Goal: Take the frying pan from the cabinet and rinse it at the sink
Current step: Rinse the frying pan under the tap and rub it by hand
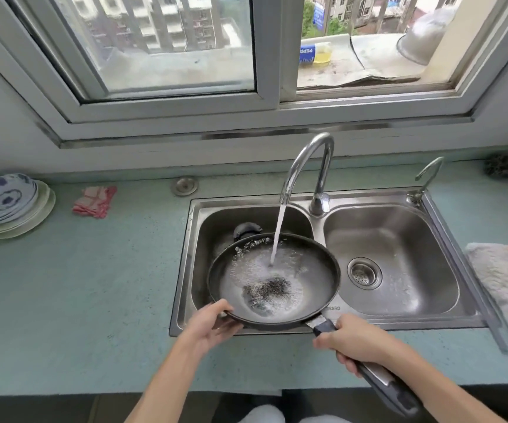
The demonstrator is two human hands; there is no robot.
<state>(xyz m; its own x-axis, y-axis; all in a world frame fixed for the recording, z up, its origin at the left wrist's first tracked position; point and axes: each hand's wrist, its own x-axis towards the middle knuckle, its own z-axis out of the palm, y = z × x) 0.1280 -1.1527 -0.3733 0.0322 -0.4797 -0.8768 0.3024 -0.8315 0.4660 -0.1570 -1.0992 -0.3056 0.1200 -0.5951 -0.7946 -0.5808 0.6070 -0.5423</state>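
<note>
A black frying pan (313,282) hangs over the left basin of a steel double sink (487,312). Water streams from the tall curved faucet (307,166) into the pan, pooling and foaming around a dark steel-wool scrubber (266,290) lying inside. My right hand (359,340) grips the pan's long dark handle. My left hand (213,325) holds the pan's near left rim, thumb on top and fingers beneath.
The right basin (399,239) holds only a drain strainer (364,273). A small second tap (428,175) stands at the back right. Stacked plates (8,206) and a red cloth (95,201) lie on the left counter, a folded towel (502,279) on the right.
</note>
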